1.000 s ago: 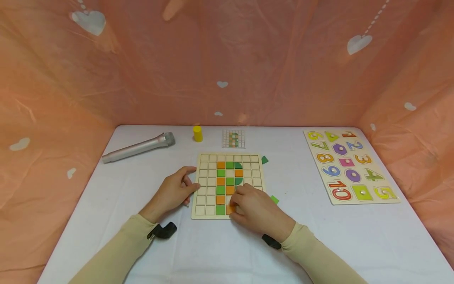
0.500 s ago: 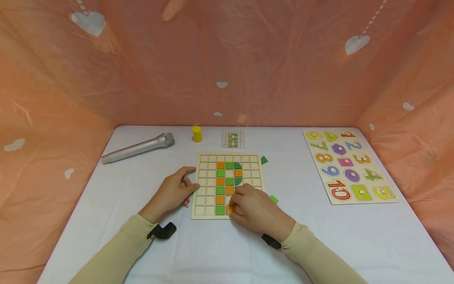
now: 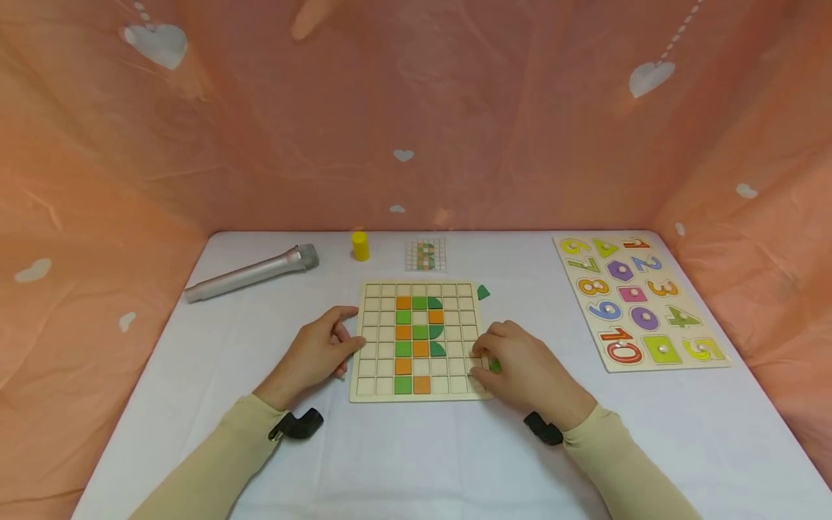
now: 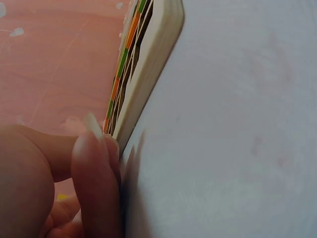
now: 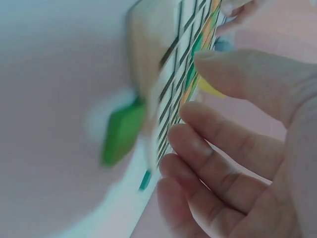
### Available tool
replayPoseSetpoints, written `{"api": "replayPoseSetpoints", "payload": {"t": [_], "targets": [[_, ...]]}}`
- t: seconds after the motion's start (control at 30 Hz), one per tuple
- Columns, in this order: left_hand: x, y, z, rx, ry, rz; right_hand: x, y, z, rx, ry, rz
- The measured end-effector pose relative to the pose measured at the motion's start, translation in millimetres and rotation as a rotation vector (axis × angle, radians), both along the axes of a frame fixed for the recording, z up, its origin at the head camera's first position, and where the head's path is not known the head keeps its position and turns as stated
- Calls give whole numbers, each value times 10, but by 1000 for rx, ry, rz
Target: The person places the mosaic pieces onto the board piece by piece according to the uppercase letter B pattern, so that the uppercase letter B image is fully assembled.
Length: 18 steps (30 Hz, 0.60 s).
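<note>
A wooden grid board (image 3: 458, 390) lies on the table, with orange, green and rounded dark green tiles set in its cells. My left hand (image 3: 315, 350) rests at its left side, thumb and index finger touching the edge; in the left wrist view, the thumb (image 4: 94, 183) lies against the rim. Over the board's right edge hovers my right hand (image 3: 523, 372), fingers loosely bent and apart from the thumb, holding nothing. A light green tile (image 5: 123, 131) lies just beneath it, partly hidden in the head view. Beyond the board's upper right edge lies a dark green piece (image 3: 483, 292).
A small card with a coloured grid pattern (image 3: 425, 255) lies behind the board. Left of it stand a yellow cylinder (image 3: 360, 246) and, lying flat, a silver microphone (image 3: 253, 274). A number and shape puzzle board (image 3: 640, 303) lies at the right. Pink curtains surround the table.
My right hand has let go and moved right, from the lower middle cells to beside the light green tile. A dark green rounded piece now shows in the cell it covered. The left hand stays put.
</note>
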<state>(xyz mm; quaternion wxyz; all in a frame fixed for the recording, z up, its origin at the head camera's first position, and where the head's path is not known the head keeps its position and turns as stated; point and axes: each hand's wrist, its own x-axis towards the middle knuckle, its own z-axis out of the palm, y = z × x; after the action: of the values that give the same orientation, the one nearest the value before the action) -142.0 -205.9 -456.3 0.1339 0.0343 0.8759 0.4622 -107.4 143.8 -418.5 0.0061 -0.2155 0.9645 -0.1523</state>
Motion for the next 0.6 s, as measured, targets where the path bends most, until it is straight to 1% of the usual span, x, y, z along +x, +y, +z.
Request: {"api": "replayPoseSetpoints", "payload": {"t": [0.23, 0.47, 0.6], "targets": [[6, -10, 0, 0, 7, 0, 34, 284, -43, 19, 35, -58], [8, 10, 33, -12, 1, 4, 71, 395, -75, 28, -1, -88], [16, 22, 50, -6, 14, -9, 66, 412, -83, 26, -11, -97]]}}
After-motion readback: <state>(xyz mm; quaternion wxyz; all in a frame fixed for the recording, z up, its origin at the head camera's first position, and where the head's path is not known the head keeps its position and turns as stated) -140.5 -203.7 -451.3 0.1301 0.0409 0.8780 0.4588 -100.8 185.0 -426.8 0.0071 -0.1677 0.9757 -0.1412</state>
